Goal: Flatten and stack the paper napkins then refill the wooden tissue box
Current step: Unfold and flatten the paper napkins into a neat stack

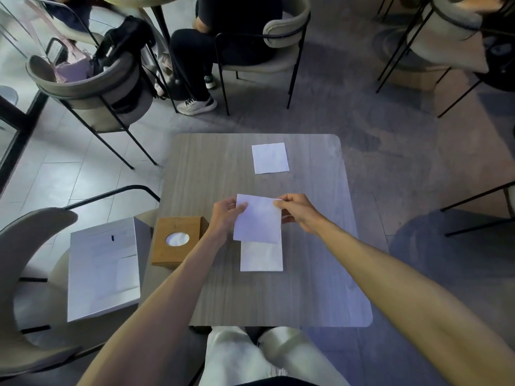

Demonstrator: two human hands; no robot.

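Observation:
A white paper napkin [257,220] hangs above the middle of the table, held by its two top corners. My left hand [224,215] pinches its left corner and my right hand [296,211] pinches its right corner. Under its lower edge a flat napkin stack [261,257] lies on the table. Another single napkin [269,157] lies flat near the far edge. The wooden tissue box [177,242] stands at the table's left edge, with white tissue showing in its oval slot.
The grey wood-grain table [320,274] has rounded corners. A white paper bag [103,267] rests on the chair [25,274] to my left. A seated person's legs and more chairs [281,34] are beyond the far edge.

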